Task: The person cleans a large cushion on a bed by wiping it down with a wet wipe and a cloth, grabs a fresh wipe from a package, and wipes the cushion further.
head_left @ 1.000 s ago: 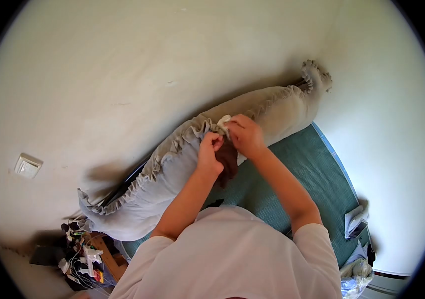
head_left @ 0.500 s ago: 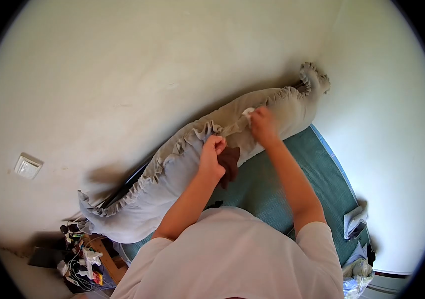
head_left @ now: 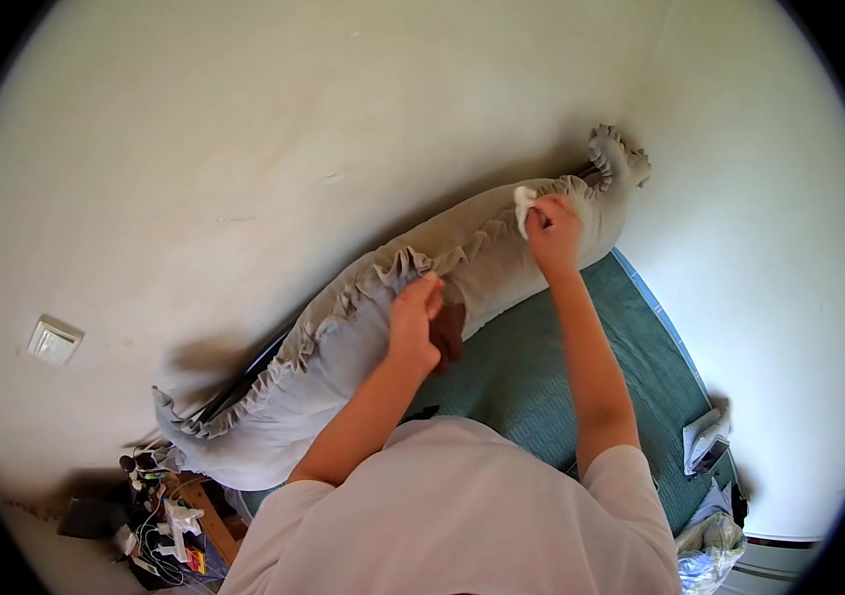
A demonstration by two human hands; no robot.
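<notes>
A long grey padded cover point(head_left: 502, 260) with a ruffled edge runs along the wall. My left hand point(head_left: 415, 319) is closed at the ruffle near its middle, pinching what looks like the ruffled edge. Something dark brown and soft point(head_left: 449, 332) hangs just right of that hand, its upper part partly hidden. Over the right part of the cover, my right hand point(head_left: 553, 234) is closed on a small white cloth point(head_left: 524, 210), which sticks out on the left side of the fingers.
A green quilted mattress point(head_left: 601, 347) lies below the cover. At lower left are cables and small items on a wooden shelf point(head_left: 209, 516). A phone point(head_left: 712, 456) and plastic bags point(head_left: 710, 555) sit at lower right. A light switch point(head_left: 55, 340) is on the wall.
My right hand has moved away from my left hand, up and to the right along the cover, carrying the white cloth. My left hand has stayed near the same part of the ruffle.
</notes>
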